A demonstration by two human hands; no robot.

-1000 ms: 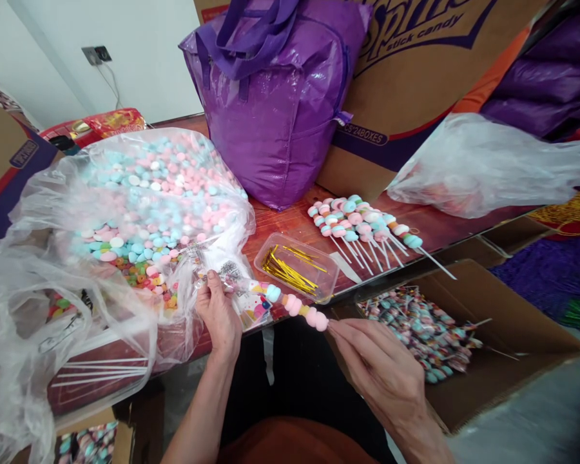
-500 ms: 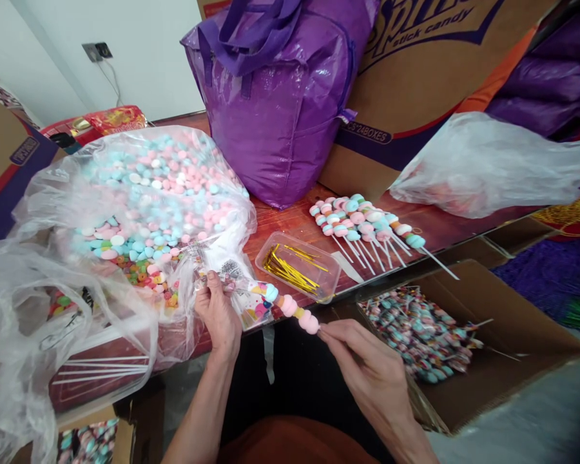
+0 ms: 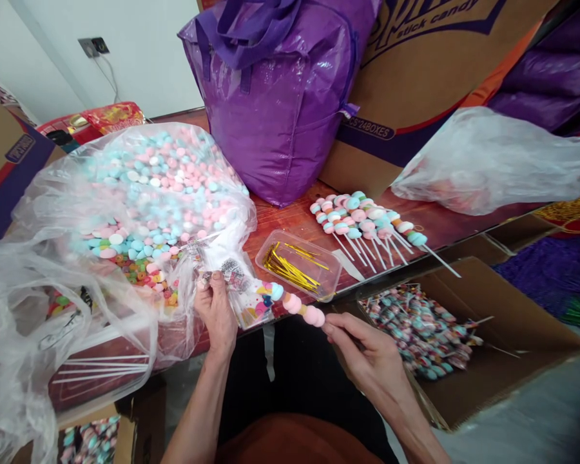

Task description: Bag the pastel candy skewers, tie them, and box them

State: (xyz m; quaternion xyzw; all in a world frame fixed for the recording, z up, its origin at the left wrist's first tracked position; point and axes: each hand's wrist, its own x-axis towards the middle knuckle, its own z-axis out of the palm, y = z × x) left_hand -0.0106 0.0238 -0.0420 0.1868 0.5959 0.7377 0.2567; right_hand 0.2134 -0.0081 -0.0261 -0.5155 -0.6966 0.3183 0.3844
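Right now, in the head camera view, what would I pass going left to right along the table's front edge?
Big clear bag of candies → left hand → candy skewer → right hand → cardboard box of wrapped candies.

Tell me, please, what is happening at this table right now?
A person is sliding a candy skewer into a small printed sleeve. The left hand pinches the sleeve while the right hand holds the skewer's stick end. On the table lie a tray of gold twist ties, a row of finished skewers and a big clear bag of loose candies. A cardboard box beside the right hand holds wrapped ones.
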